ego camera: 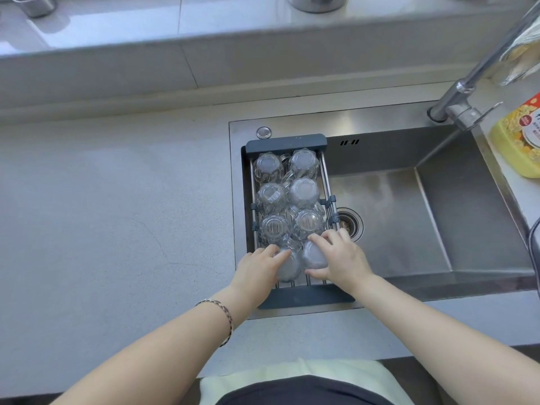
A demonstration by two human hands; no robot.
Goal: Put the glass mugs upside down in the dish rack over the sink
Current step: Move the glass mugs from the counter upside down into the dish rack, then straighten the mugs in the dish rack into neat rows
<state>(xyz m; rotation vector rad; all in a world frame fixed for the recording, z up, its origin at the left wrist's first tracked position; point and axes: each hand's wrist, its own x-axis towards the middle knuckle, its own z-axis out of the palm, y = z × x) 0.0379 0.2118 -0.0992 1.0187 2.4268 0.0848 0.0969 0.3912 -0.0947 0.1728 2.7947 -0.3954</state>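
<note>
A dark-framed wire dish rack (286, 141) spans the left end of the steel sink (409, 200). Several glass mugs stand upside down in it in two columns, such as the far-left mug (267, 166) and the far-right mug (304, 164). In the nearest row, my left hand (258, 266) grips the left glass mug (289, 266) from its left side. My right hand (340, 258) wraps the right glass mug (314, 254) from its right side. Both mugs are bottom-up and rest on the rack wires.
A chrome faucet (458, 95) rises at the sink's back right, with a yellow detergent bottle (517, 141) beside it. The drain (349, 225) lies right of the rack. Grey countertop (117, 214) stretches left. Metal containers (33, 4) stand on the back ledge.
</note>
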